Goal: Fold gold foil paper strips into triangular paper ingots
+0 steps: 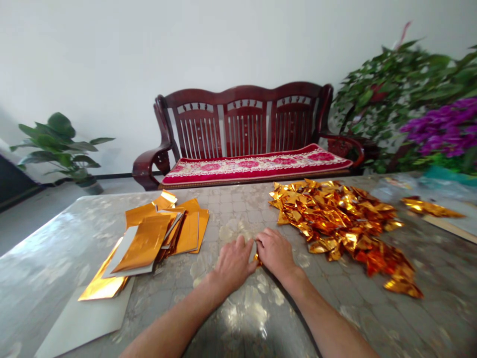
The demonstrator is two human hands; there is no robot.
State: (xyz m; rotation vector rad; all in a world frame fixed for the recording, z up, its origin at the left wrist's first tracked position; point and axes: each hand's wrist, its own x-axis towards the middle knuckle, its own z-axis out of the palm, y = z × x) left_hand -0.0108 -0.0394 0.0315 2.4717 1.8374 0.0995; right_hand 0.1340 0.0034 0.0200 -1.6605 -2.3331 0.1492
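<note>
Close together at the middle of the table, both my hands hold one small piece of gold foil paper, its pale back partly showing between them. My left hand is closed on its left side, thumb toward the paper. My right hand pinches the right side, with a bit of gold showing beneath the fingers. Much of the paper is hidden by my hands. A stack of flat gold foil sheets lies to the left. On the right spreads a heap of folded gold foil pieces.
The table has a patterned, glossy cover. A pale card sheet lies at the left front. Clear plastic and one more folded gold piece are at the far right. A wooden bench and plants stand behind.
</note>
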